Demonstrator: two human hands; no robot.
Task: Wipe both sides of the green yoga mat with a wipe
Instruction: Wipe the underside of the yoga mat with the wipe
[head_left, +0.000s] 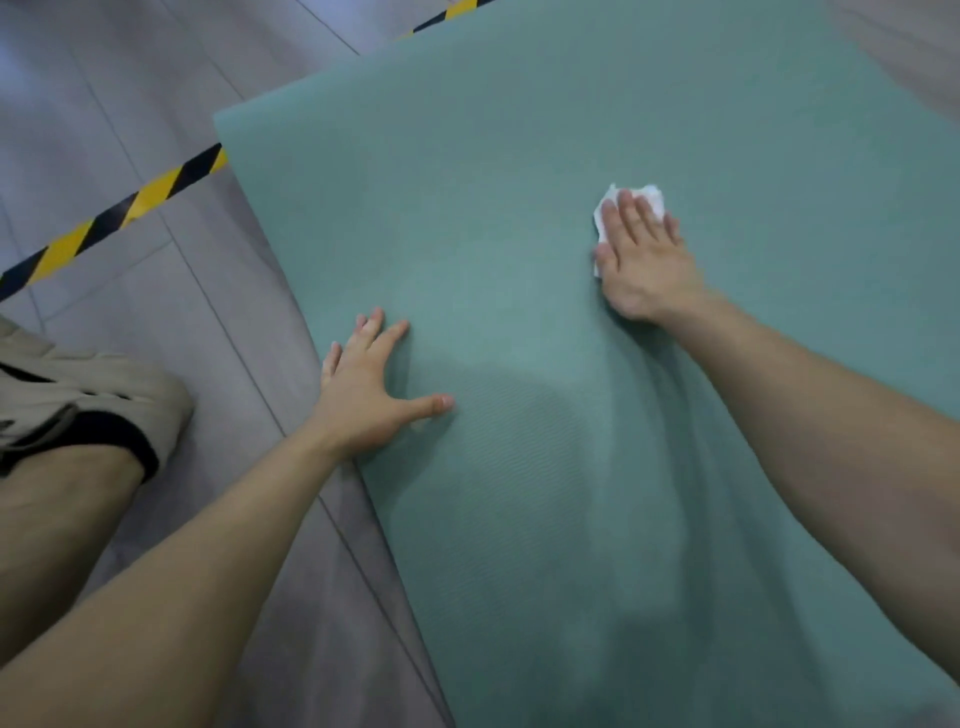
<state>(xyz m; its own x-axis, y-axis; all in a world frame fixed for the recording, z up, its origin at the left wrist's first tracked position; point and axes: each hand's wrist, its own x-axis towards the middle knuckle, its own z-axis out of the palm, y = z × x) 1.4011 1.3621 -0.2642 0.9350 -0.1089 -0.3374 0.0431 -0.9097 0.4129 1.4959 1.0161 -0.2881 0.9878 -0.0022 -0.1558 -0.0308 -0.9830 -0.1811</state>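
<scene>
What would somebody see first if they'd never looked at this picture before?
Probably the big flat green foam yoga mat, which fills most of the view on the grey floor. Next, the right hand pressing a crumpled white wipe onto it at the upper right, while the left hand lies flat at its left edge. A yellow-and-black striped tape crosses the floor at the left.

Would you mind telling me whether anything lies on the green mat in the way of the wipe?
Nothing visible does. The right hand presses the white wipe flat on the green yoga mat, and no object shows on the mat around it. The left hand rests on the mat's near left edge, apart from the wipe.
</scene>
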